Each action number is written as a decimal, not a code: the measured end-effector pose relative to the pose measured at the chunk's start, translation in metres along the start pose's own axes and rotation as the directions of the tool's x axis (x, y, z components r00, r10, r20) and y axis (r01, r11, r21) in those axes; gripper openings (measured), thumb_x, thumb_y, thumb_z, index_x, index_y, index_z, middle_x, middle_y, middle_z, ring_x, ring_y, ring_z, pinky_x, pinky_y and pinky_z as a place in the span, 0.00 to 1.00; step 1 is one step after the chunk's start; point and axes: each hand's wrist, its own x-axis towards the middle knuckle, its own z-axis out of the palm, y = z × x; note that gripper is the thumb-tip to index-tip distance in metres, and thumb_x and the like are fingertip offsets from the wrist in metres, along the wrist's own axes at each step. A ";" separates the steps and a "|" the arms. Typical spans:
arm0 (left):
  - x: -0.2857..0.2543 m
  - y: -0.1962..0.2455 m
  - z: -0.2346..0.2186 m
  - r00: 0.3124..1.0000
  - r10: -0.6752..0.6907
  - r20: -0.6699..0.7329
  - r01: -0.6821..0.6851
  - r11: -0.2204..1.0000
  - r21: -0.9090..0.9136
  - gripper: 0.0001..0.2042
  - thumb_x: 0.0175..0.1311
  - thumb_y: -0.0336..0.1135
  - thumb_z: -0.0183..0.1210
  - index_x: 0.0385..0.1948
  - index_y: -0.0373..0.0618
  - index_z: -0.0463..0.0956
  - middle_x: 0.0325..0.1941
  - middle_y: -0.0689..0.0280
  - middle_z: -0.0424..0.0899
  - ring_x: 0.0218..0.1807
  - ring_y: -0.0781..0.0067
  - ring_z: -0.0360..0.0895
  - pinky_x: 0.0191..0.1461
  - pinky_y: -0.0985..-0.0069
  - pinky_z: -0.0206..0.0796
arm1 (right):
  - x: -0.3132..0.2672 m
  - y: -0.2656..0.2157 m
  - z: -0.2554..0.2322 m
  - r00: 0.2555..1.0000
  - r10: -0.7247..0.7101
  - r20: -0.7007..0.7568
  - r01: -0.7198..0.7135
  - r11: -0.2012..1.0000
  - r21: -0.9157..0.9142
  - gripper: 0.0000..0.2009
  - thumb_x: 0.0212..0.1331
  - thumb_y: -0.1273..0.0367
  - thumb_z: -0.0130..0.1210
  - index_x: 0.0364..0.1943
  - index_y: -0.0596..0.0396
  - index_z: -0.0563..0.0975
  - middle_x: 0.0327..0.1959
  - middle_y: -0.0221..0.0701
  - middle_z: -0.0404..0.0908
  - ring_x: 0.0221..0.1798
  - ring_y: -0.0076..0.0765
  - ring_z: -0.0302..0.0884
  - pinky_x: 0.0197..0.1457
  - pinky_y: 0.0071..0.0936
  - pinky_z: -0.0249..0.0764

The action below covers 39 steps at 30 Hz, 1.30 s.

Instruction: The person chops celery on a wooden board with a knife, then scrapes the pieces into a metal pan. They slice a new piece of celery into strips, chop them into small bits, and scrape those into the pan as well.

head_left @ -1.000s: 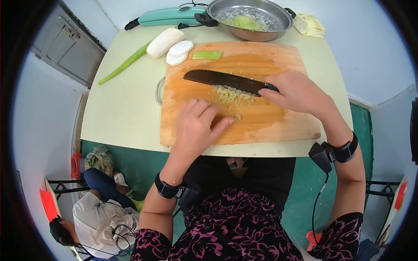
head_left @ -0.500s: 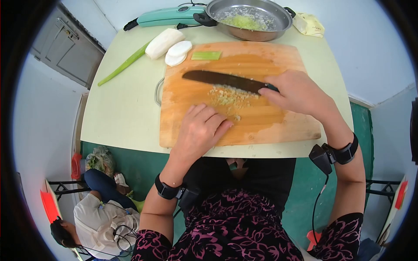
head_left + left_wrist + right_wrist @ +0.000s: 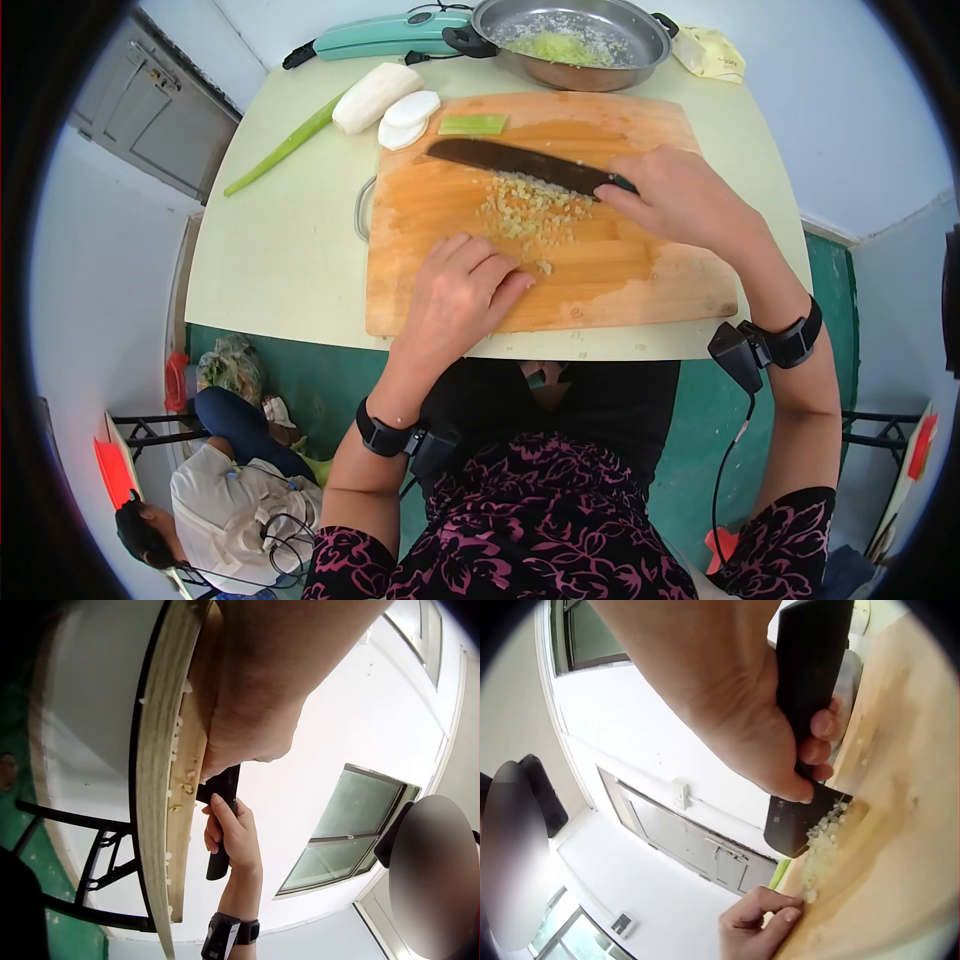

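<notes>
In the head view my right hand (image 3: 685, 200) grips the handle of a dark-bladed knife (image 3: 515, 163), whose blade lies across the cutting board (image 3: 650, 285) with its tip to the left. Finely chopped pale green bits (image 3: 530, 208) lie spread just below the blade. My left hand (image 3: 458, 290) rests on the board's lower left, fingers loosely bent, beside the bits and apart from the knife. In the right wrist view, bits cling along the blade (image 3: 799, 823), and the left fingertips are close to the pile. A flat green piece (image 3: 472, 124) lies at the board's top left.
Behind the board stands a metal pan (image 3: 570, 72) with chopped bits in it, beside a yellow-white packet (image 3: 710, 54). At the back left are a teal appliance (image 3: 385, 36), a peeled white root (image 3: 375, 98), white slices (image 3: 405, 122) and a long green stalk (image 3: 285, 148). Another person (image 3: 235, 500) sits lower left.
The knife and right hand have moved slightly up the board, away from the bits. Those bits are more spread out. My left hand has drawn its fingers in a little and shifted slightly down.
</notes>
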 end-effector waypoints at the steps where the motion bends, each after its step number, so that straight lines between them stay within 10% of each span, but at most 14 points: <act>1: 0.000 0.001 -0.001 1.000 0.001 0.002 -0.001 1.000 0.000 0.08 0.43 0.30 0.69 0.23 0.42 0.79 0.24 0.64 0.75 0.28 0.63 0.72 0.33 0.69 0.66 | 0.000 -0.002 0.000 1.000 0.001 0.027 -0.001 1.000 -0.008 0.15 0.60 0.59 0.53 0.29 0.60 0.77 0.21 0.46 0.76 0.27 0.54 0.74 0.33 0.44 0.70; 39: -0.002 -0.001 -0.002 1.000 -0.018 -0.021 0.017 0.999 -0.044 0.06 0.45 0.26 0.67 0.22 0.41 0.78 0.23 0.63 0.74 0.27 0.61 0.71 0.32 0.69 0.65 | -0.001 0.005 -0.008 0.999 0.043 0.032 -0.044 0.999 0.029 0.15 0.60 0.60 0.53 0.29 0.59 0.78 0.21 0.44 0.77 0.28 0.53 0.75 0.34 0.42 0.71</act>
